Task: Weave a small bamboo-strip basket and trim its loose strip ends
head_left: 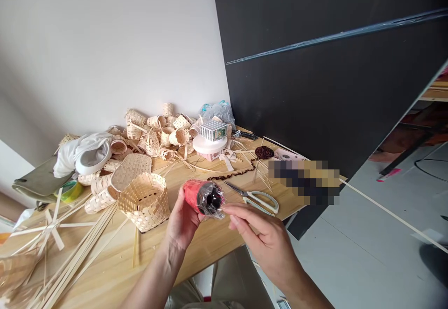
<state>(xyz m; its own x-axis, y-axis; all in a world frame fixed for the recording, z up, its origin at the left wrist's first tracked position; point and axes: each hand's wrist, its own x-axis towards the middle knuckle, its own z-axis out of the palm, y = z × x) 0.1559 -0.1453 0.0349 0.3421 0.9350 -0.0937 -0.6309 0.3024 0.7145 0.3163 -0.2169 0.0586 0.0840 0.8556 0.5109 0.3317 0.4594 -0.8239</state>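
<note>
My left hand (184, 220) is wrapped around a red roll (196, 194), tilted above the front of the table. Crinkled clear plastic (212, 201) covers the roll's right end, and its core looks black. At that end my right hand (259, 234) has its thumb and index finger drawn together by the plastic's edge; whatever is between the fingertips is too small to make out. Scissors (261, 200) with pale handles lie slightly apart on the tabletop behind my right hand. A square woven basket (145, 201) stands left of my left hand.
Many small woven baskets (164, 136) are heaped by the wall. Long wooden strips (80, 248) cover the table's left side. Behind the roll are a dark braided cord (238, 176), a dark yarn ball (264, 152) and a white turntable (209, 144). A black panel (315, 103) rises at the right.
</note>
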